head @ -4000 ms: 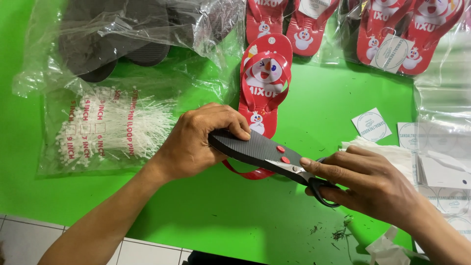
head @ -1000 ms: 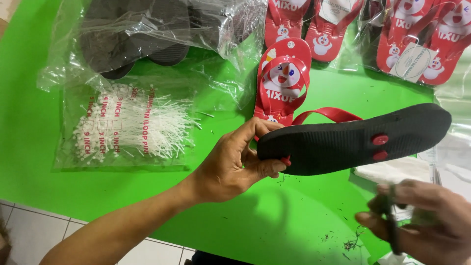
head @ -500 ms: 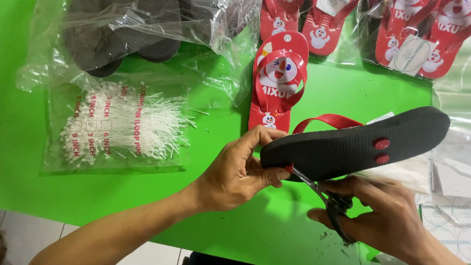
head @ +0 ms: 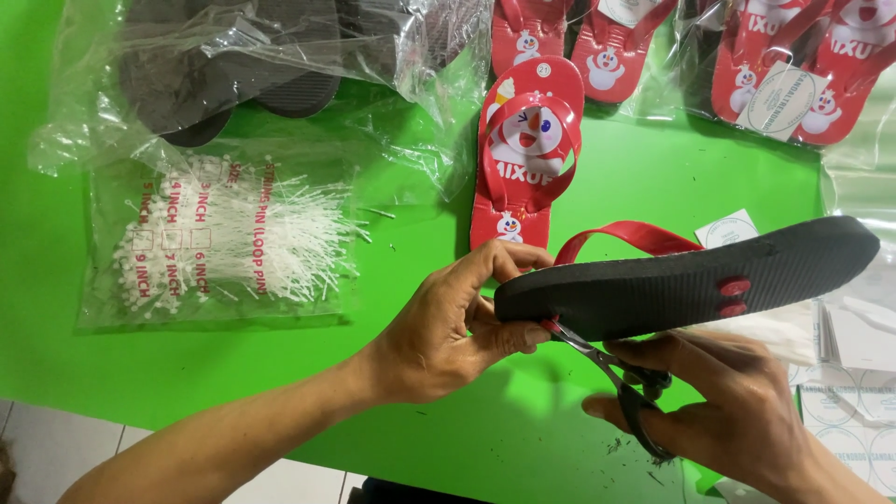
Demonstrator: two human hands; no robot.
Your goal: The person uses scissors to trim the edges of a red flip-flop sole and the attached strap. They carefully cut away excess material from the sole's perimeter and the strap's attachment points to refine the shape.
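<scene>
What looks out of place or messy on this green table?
Small dark scraps lie scattered on the green table beneath the scissors, near the right hand. A few white loop pins lie loose outside their clear bag. Nothing looks damaged.

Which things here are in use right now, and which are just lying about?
In use: sandal held sole-up by left hand; scissors in right hand.
Lying about: pin bag, red sandal, bagged dark soles, round labels.

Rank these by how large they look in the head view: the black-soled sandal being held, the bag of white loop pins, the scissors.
1. Bag of white loop pins
2. Black-soled sandal, close to the bag; it is held nearer the camera, so unsure.
3. Scissors, clearly smallest.
</scene>
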